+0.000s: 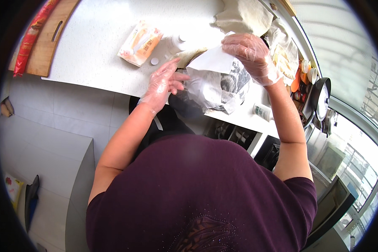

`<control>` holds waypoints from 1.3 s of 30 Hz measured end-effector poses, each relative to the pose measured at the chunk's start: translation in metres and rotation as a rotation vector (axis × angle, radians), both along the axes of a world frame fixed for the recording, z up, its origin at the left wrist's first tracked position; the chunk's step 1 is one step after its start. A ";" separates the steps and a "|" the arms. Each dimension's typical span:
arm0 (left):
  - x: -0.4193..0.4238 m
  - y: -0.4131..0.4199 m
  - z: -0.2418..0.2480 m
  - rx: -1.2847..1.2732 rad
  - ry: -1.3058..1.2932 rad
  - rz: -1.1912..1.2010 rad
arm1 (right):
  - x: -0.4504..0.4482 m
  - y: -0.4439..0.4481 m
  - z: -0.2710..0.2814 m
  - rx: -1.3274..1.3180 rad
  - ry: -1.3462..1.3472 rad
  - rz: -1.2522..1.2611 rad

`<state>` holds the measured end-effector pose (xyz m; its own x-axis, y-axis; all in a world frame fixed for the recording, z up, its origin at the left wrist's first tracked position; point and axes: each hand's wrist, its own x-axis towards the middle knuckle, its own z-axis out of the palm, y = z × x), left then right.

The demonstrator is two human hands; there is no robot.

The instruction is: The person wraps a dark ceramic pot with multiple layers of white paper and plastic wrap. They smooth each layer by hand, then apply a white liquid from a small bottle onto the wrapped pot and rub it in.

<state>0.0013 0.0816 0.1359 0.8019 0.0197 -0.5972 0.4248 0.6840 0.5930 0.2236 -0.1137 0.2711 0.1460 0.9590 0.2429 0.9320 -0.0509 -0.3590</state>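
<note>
Both hands wear clear plastic gloves. My right hand (247, 52) pinches the upper edge of a white sheet (208, 63), paper or thin cloth, over a dark rounded object (230, 80) that is partly wrapped in pale, wet-looking sheets. What the dark object is, I cannot tell. My left hand (165, 83) is at its left side, fingers spread, fingertips close to the covering; whether they touch it is unclear. Behind the left hand stand a white bottle (176, 44) and a small round white cap (154, 61). A pack of tissues (140, 43) lies to their left.
The white countertop (91, 47) holds a wooden cutting board (48, 41) with a long red package (31, 41) at far left. At right are a labelled white bottle (262, 111), pale cloths (244, 15), jars (312, 75) and a lidded pan (322, 99). An open drawer (236, 134) sits below.
</note>
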 end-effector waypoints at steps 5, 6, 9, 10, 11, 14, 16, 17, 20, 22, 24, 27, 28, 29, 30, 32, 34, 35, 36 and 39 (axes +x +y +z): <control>-0.001 -0.001 0.007 -0.300 -0.194 0.038 | -0.011 0.000 0.014 -0.005 -0.048 0.001; 0.002 0.000 0.004 -0.315 -0.192 0.039 | -0.012 0.000 0.015 -0.022 -0.061 -0.002; 0.008 0.000 -0.005 -0.342 -0.210 0.056 | -0.011 0.001 0.017 0.019 -0.066 -0.012; 0.009 -0.001 -0.006 -0.328 -0.212 0.067 | -0.009 0.002 0.017 0.024 -0.060 -0.023; 0.009 -0.002 -0.008 -0.304 -0.191 0.075 | -0.006 0.003 0.016 0.029 -0.056 -0.034; 0.006 -0.004 -0.006 -0.182 -0.225 0.079 | 0.002 0.007 0.013 0.041 -0.044 -0.037; 0.003 -0.006 -0.002 -0.165 -0.233 0.084 | 0.005 0.009 0.012 0.052 -0.036 -0.031; 0.001 -0.006 0.000 -0.151 -0.242 0.092 | 0.007 0.010 0.013 0.059 -0.030 -0.030; -0.003 -0.008 0.003 -0.108 -0.286 0.145 | 0.008 0.010 0.014 0.052 -0.051 -0.025; -0.007 -0.008 0.000 -0.123 -0.241 0.157 | 0.007 0.011 0.014 0.041 -0.059 -0.005; -0.011 -0.007 -0.008 -0.129 -0.220 0.171 | 0.006 0.010 0.010 0.018 -0.044 0.018; -0.011 -0.007 -0.026 -0.072 -0.254 0.151 | 0.004 0.008 -0.002 -0.072 -0.046 0.025; -0.009 -0.005 -0.034 -0.015 -0.289 0.119 | 0.004 0.007 -0.008 -0.126 -0.074 0.031; -0.008 -0.005 -0.040 0.031 -0.212 0.089 | 0.004 0.005 -0.011 -0.163 -0.070 0.021; -0.008 -0.005 -0.046 -0.021 -0.261 0.133 | 0.004 0.003 -0.015 -0.202 -0.065 0.017; -0.007 -0.005 -0.054 -0.150 -0.173 0.225 | 0.006 -0.001 -0.020 -0.268 -0.001 0.011; -0.007 -0.003 -0.059 -0.069 -0.181 0.199 | 0.006 -0.005 -0.022 -0.308 -0.032 0.014; -0.007 -0.002 -0.060 -0.028 -0.173 0.192 | 0.005 -0.007 -0.022 -0.328 -0.043 0.010; -0.008 -0.002 -0.060 -0.054 -0.174 0.185 | 0.005 -0.009 -0.022 -0.327 -0.055 0.015; -0.008 -0.003 -0.059 -0.090 -0.117 0.176 | -0.001 -0.015 -0.019 -0.325 -0.095 0.022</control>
